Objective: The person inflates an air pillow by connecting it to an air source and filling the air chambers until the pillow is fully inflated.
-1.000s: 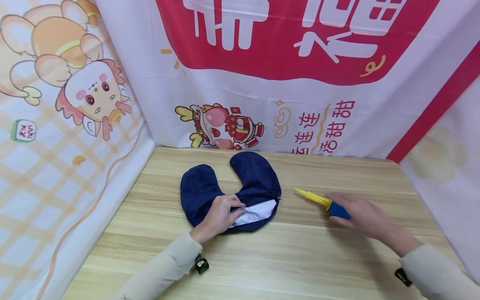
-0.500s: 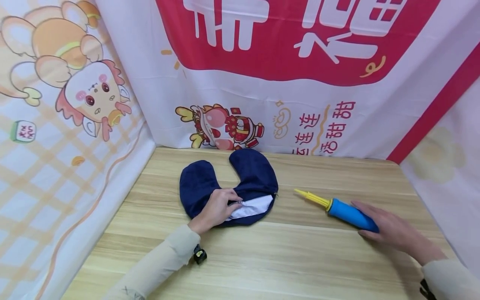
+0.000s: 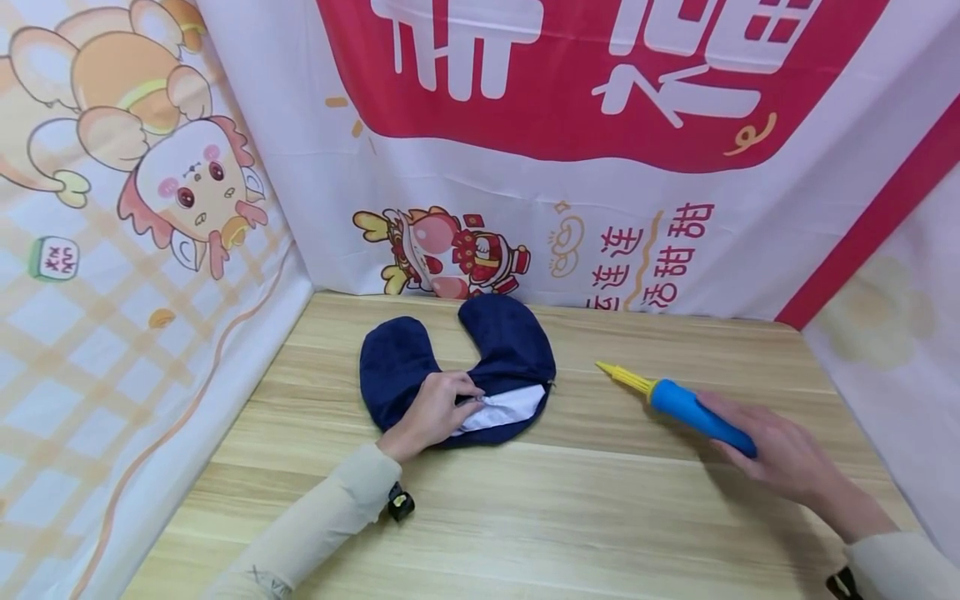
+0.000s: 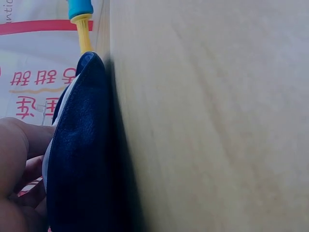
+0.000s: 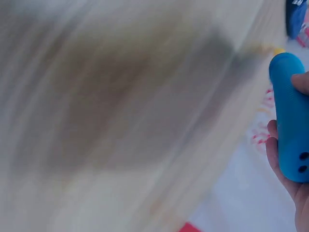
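Observation:
A navy U-shaped neck pillow (image 3: 517, 333) lies on the wooden table, its rounded back towards me. Through the open slit in its cover shows a white inner lining (image 3: 517, 407). My left hand (image 3: 435, 408) is at the slit, thumb and fingers pinching a small clear valve (image 4: 42, 110) that pokes up there. To the right, my right hand (image 3: 780, 454) grips a blue hand pump (image 3: 686, 407) by its rear part. The yellow nozzle (image 3: 624, 378) points left towards the pillow, apart from it. Fingers wrap the blue barrel in the right wrist view.
A wooden table (image 3: 570, 517) extends around the pillow and pump. Printed white cloth (image 3: 465, 183) hangs behind it, with more cloth on the left (image 3: 150, 375) and right (image 3: 885, 300). The pillow's far lobes lie close to the back cloth.
My right hand has shifted back along the pump, uncovering more of the blue barrel, and the nozzle has risen slightly. The pillow and my left hand have slid a little away from me.

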Motion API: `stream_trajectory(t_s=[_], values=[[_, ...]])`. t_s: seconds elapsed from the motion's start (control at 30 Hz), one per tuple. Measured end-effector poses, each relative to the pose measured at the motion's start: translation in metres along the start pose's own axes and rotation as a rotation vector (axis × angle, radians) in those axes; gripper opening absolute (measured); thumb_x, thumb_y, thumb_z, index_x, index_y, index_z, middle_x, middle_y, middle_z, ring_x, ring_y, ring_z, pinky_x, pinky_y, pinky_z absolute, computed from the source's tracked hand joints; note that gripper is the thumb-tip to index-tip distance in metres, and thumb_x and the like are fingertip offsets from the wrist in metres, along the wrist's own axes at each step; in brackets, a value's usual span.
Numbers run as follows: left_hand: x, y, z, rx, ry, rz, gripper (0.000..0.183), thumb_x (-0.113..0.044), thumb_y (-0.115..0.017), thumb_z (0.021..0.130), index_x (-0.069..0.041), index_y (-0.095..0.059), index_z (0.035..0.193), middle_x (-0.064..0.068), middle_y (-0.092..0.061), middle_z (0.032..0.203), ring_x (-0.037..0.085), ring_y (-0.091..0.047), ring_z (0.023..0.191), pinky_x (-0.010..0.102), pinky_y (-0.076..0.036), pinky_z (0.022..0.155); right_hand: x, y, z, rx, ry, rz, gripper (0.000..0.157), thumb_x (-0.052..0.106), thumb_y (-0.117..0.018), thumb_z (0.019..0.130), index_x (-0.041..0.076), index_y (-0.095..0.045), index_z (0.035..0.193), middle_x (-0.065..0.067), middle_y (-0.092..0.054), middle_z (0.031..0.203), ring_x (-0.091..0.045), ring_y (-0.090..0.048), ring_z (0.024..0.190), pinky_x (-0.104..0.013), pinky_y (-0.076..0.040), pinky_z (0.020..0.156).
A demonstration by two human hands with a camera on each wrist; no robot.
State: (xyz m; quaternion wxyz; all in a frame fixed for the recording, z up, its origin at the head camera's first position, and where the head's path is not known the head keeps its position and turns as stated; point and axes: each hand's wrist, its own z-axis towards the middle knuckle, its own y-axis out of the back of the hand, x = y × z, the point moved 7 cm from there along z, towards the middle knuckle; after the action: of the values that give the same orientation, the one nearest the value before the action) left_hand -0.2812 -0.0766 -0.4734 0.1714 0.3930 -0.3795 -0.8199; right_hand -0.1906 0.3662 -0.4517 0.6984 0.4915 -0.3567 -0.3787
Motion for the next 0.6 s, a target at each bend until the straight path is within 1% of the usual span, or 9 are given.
stream_trajectory(t_s=[0.1,0.17,0.23,0.3,0.37,0.4,0.47,0.53,0.6], values=[[0.0,0.001,0.001,0.0,0.002,0.003,0.012,-0.012,-0.085,0.089,-0.008,-0.085,0.101,0.002,-0.079,0.094,0.018,-0.076,0.092,0.037,-0.062,0.084,0.022,0.014,0.008,-0.056,0.092,-0.038,0.087,0.02,-0.093,0.075,0.021,-0.055,0.154,-0.015,-0.072,0.135,-0.037,-0.073,0.107,-0.06,-0.062,0.079],[0.0,0.001,0.002,0.0,0.0,0.011,0.013,-0.012,-0.085,0.089,-0.008,-0.085,0.101,0.001,-0.079,0.095,0.018,-0.076,0.092,0.037,-0.062,0.084,0.036,0.023,0.013,-0.077,0.131,-0.053,0.087,0.02,-0.093,0.073,0.02,-0.057,0.152,-0.013,-0.072,0.135,-0.036,-0.073,0.108,-0.058,-0.063,0.078],[0.0,0.001,0.004,-0.001,-0.005,0.021,0.013,-0.013,-0.085,0.09,-0.008,-0.085,0.102,0.001,-0.079,0.095,0.017,-0.075,0.092,0.036,-0.062,0.083,0.05,0.032,0.018,-0.082,0.153,-0.064,0.087,0.021,-0.093,0.073,0.021,-0.058,0.152,-0.012,-0.073,0.135,-0.034,-0.074,0.107,-0.056,-0.063,0.076],[-0.001,0.001,0.006,-0.003,-0.011,0.031,0.013,-0.013,-0.084,0.09,-0.008,-0.085,0.103,0.001,-0.079,0.095,0.017,-0.075,0.091,0.035,-0.061,0.082,0.063,0.041,0.024,-0.077,0.167,-0.065,0.084,0.027,-0.091,0.076,0.023,-0.056,0.153,-0.011,-0.073,0.135,-0.033,-0.073,0.105,-0.054,-0.064,0.073],[-0.002,0.001,0.008,-0.005,-0.018,0.038,0.013,-0.013,-0.084,0.09,-0.009,-0.085,0.103,0.001,-0.078,0.094,0.017,-0.075,0.09,0.035,-0.061,0.082,0.077,0.051,0.03,-0.082,0.19,-0.066,0.074,0.038,-0.085,0.086,0.024,-0.056,0.153,-0.009,-0.073,0.134,-0.029,-0.073,0.101,-0.049,-0.065,0.07],[-0.003,0.001,0.009,-0.006,-0.019,0.04,0.013,-0.013,-0.085,0.09,-0.009,-0.085,0.102,0.001,-0.078,0.094,0.017,-0.075,0.089,0.036,-0.061,0.081,0.084,0.056,0.033,-0.087,0.206,-0.064,0.068,0.045,-0.079,0.092,0.024,-0.056,0.153,-0.008,-0.074,0.133,-0.026,-0.073,0.098,-0.047,-0.065,0.068],[-0.004,0.001,0.011,-0.007,-0.017,0.043,0.014,-0.013,-0.084,0.09,-0.008,-0.085,0.103,0.002,-0.078,0.094,0.018,-0.074,0.089,0.036,-0.061,0.081,0.098,0.066,0.039,-0.103,0.24,-0.061,0.063,0.059,-0.059,0.102,0.023,-0.057,0.153,-0.006,-0.074,0.133,-0.022,-0.071,0.093,-0.043,-0.064,0.065],[-0.004,0.0,0.013,-0.002,-0.009,0.05,0.014,-0.014,-0.084,0.091,-0.008,-0.085,0.103,0.002,-0.078,0.095,0.019,-0.074,0.09,0.037,-0.061,0.081,0.111,0.075,0.044,-0.117,0.274,-0.068,0.068,0.066,-0.037,0.104,0.022,-0.057,0.152,-0.004,-0.075,0.132,-0.018,-0.071,0.09,-0.04,-0.064,0.064],[-0.004,0.0,0.014,0.003,0.0,0.056,0.014,-0.014,-0.084,0.091,-0.007,-0.085,0.104,0.002,-0.078,0.095,0.019,-0.074,0.091,0.037,-0.061,0.082,0.124,0.082,0.049,-0.121,0.305,-0.077,0.073,0.066,-0.024,0.104,0.021,-0.059,0.151,-0.003,-0.076,0.132,-0.018,-0.071,0.088,-0.039,-0.064,0.063]])
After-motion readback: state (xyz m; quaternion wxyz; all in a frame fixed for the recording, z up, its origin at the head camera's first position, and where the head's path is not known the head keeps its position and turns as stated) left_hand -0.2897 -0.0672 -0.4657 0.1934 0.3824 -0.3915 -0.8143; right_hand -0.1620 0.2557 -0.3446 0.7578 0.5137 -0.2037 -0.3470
